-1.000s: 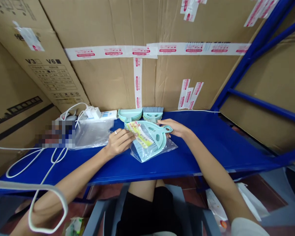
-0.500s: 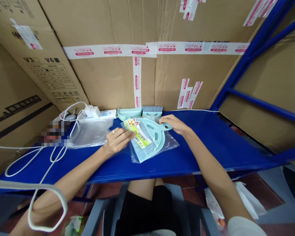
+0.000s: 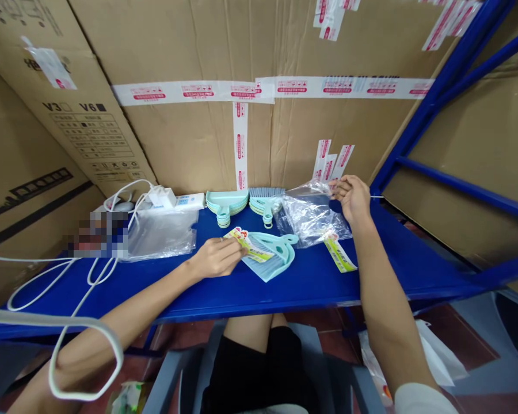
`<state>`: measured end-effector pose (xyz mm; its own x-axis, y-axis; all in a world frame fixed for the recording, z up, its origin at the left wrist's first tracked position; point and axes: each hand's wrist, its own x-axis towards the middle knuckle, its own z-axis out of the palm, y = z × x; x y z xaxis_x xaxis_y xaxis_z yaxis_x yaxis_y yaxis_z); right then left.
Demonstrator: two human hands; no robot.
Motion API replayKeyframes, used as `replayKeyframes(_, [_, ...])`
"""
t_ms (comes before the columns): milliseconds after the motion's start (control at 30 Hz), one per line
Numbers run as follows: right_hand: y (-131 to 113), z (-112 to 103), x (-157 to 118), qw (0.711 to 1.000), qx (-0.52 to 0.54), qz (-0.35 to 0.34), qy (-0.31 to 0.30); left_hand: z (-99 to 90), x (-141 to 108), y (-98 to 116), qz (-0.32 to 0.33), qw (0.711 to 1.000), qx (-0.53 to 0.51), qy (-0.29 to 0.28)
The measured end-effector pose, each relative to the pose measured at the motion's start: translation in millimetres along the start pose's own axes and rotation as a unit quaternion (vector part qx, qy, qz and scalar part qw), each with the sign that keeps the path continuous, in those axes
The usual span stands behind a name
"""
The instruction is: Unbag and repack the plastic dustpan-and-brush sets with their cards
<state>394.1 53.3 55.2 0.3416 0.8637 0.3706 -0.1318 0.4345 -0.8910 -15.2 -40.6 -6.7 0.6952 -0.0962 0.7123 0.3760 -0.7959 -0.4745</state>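
My left hand [image 3: 220, 257] pinches the yellow-green label card [image 3: 259, 251] on a mint-green mini dustpan [image 3: 280, 265]. A hand brush with grey-blue bristles lies in the dustpan, partly hidden by the card. The set is out of its wrapping, just over the blue table. Up at the right, the curled fingers of my right hand [image 3: 354, 196] are at the upper edge of a crumpled clear plastic bag [image 3: 313, 215] and appear to grip it. A second yellow-green label card [image 3: 341, 256] lies below the bag, by my right forearm.
Behind stand a stack of mint dustpans [image 3: 227, 202] and a stack of brushes [image 3: 265, 202]. At left are flat clear bags [image 3: 162, 233], a white plug adapter [image 3: 163, 197] and looped white cables [image 3: 90, 299]. Cardboard walls [image 3: 190, 144] and a blue frame [image 3: 466, 195] enclose the table [image 3: 224, 299].
The clear bag has come off the dustpan and brush set and now lies to the right. My right hand has moved right and away from me; my left hand stays on the label card.
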Motion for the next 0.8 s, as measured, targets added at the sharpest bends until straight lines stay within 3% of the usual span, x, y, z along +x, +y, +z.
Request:
replayKeyframes(167, [2.7, 8.0, -13.0, 0.983, -0.106, 0.053, -0.142, 7.1, -4.3, 1.8, 0.019, 0.995, -0.059, -0.077])
replayKeyframes(267, [5.6, 12.0, -17.0, 0.959, -0.196, 0.026, -0.204, 9.6, -8.6, -0.2, 0.001, 0.987, -0.091, -0.133])
replayKeyframes(333, [4.9, 9.2, -14.5, 0.951, -0.251, -0.024, -0.179, 10.5, -10.1, -1.3, -0.02, 0.977, -0.113, -0.182])
replayKeyframes(400, [0.7, 1.2, -9.3, 0.958, -0.254, -0.078, -0.109, 10.7, -9.9, -2.7, -0.048, 0.963, -0.128, -0.233])
replayKeyframes(467, [-6.2, -9.7, -3.6, 0.975, -0.194, -0.1, -0.036, 9.6, -8.2, -5.1, -0.079, 0.947, -0.142, -0.278])
replayKeyframes(533, [-13.2, -18.9, 1.0, 0.99, -0.115, -0.078, -0.009, 7.1, -5.8, -8.6, -0.112, 0.93, -0.161, -0.312])
replayKeyframes(633, [-16.8, -19.5, 2.1, 0.998, -0.034, -0.045, -0.034, 1.9, -4.2, -15.0, -0.158, 0.905, -0.189, -0.348])
replayKeyframes(733, [-10.8, 0.0, -8.7, 0.996, -0.002, -0.024, -0.082, -0.7, -8.0, -21.5, -0.2, 0.877, -0.226, -0.373])
replayKeyframes(800, [-5.4, 19.8, -22.2, 0.992, 0.003, 0.01, -0.122, 0.5, -12.4, -26.4, -0.252, 0.867, -0.27, -0.335])
